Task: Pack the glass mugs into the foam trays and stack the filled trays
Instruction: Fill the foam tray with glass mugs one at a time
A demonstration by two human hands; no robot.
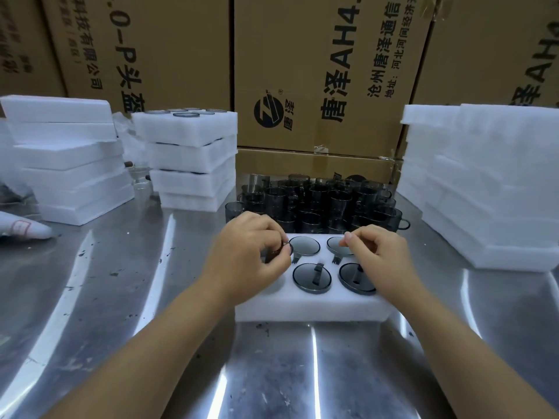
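Desk [121, 282] of scuffed bare steel lies nearest me.

Item, on the desk: one white rectangular foam tray [302, 306] with round pockets.
- Seated mugs [311, 278] of dark smoked glass: four showing, two near and two far. The pockets under my hands are hidden, so I cannot give the tray's capacity.
- Left hand [251, 252]: grip clenched round a fifth mug [284, 248] at the tray's left end, at a pocket there.
- Right hand [378, 252]: thumb and forefinger pinch the rim of the far right seated mug [340, 246].

Handling note, my judgement: turn each handle to meet its slot, then press straight down until the mug sits level with the foam. Never force the glass.

Item, just behind the tray: loose mugs [317, 201], same glass, packed too close to count.

Item, far left: filled stack [190, 158], four trays. Beside it, a blank foam stack [66, 158] of about six slabs.

Item, right: a second foam stack [484, 182], count unclear.

Item, rear: printed cardboard cartons [302, 71].
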